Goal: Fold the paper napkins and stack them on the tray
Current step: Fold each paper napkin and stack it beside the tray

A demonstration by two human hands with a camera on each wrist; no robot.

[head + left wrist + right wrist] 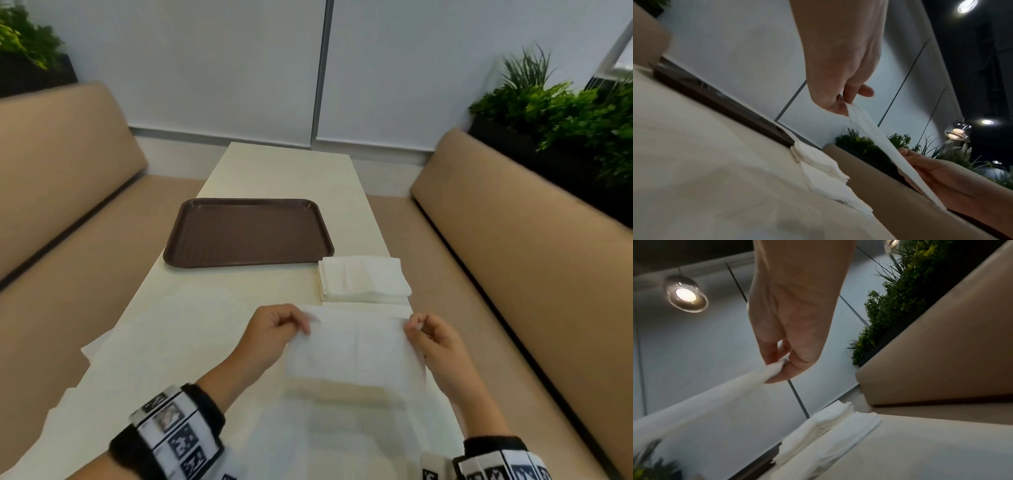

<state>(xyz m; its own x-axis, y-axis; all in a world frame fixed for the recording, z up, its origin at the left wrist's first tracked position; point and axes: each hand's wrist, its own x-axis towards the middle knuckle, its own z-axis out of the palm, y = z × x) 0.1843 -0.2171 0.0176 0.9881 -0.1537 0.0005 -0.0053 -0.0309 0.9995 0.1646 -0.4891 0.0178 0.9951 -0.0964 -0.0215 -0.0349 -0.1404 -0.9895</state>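
- The left hand (274, 330) pinches the upper left corner of a white paper napkin (356, 346) between thumb and forefinger; the right hand (435, 337) pinches the upper right corner the same way. Each grip is pressed together on the paper, the other fingers loosely curled.
- The napkin hangs from those two corners, lifted off the cream surface (212, 308), its lower edge sagging toward it just in front of the person.
- Its long axis runs left to right between the hands; a faint crease runs top to bottom near the middle.
- Judged by its drape, the sheet is very light, limp and easy to tear or crumple, so corners and edges are the places to hold it, with gentle tension.
- Just beyond the right hand lies the pile of unfolded napkins (363, 279), touching or nearly touching the near right corner of the brown tray (191, 240).
- No napkin lies on the tray yet, so the folding looks barely begun.
- Tan booth benches (513, 240) flank the surface.
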